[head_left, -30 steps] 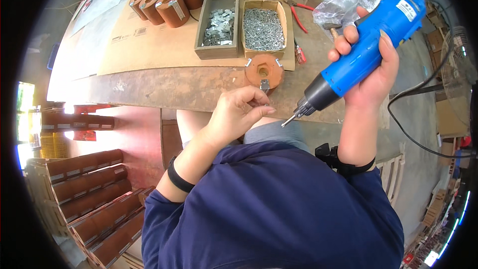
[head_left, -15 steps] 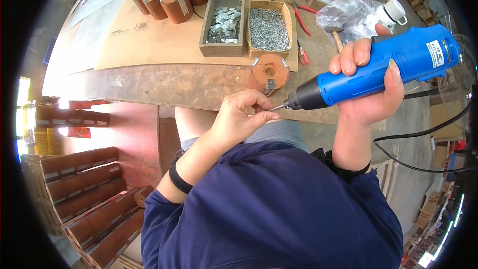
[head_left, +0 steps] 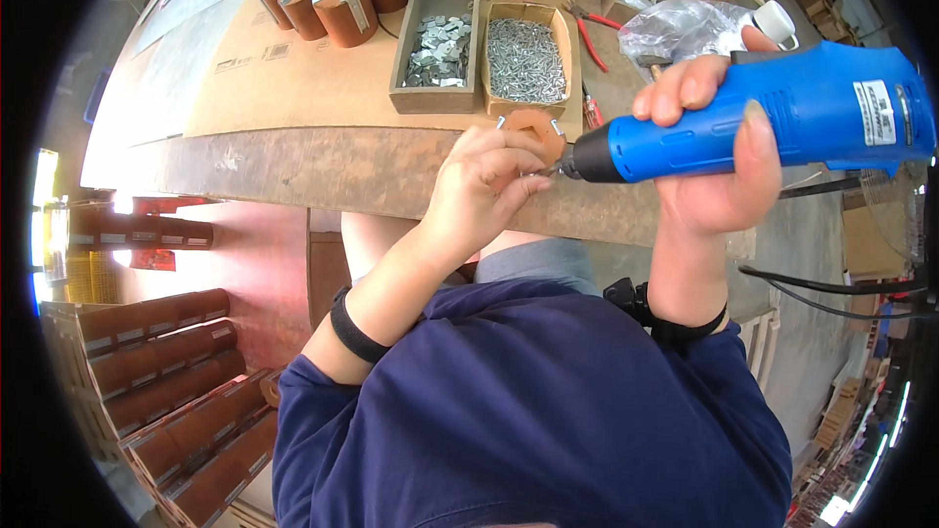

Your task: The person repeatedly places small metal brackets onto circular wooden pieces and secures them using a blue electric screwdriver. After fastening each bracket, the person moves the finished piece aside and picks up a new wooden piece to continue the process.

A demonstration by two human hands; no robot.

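My right hand (head_left: 709, 198) grips a blue electric screwdriver (head_left: 822, 103) held sideways, its black nose toward the left. At the tip, the thumb and fingers of my left hand (head_left: 479, 181) pinch close around the bit; whatever small piece lies between them is too small to make out. Just beyond the fingers, a brown cylindrical block (head_left: 534, 120) with a centre hole and metal clips stands at the table's near edge, partly hidden by my left hand.
A grey box (head_left: 399, 88) of small metal plates stands beside a cardboard box (head_left: 528, 108) of screws. Several brown cylinders (head_left: 344, 15) are grouped at the back left. Red-handled pliers (head_left: 591, 47), a plastic bag (head_left: 685, 29) and a white bottle (head_left: 775, 25) lie to the right. A black cable (head_left: 831, 285) hangs at right.
Both hands and the screwdriver have moved forward, up to the brown block. My left hand now covers more of the block, and the screwdriver lies more level.
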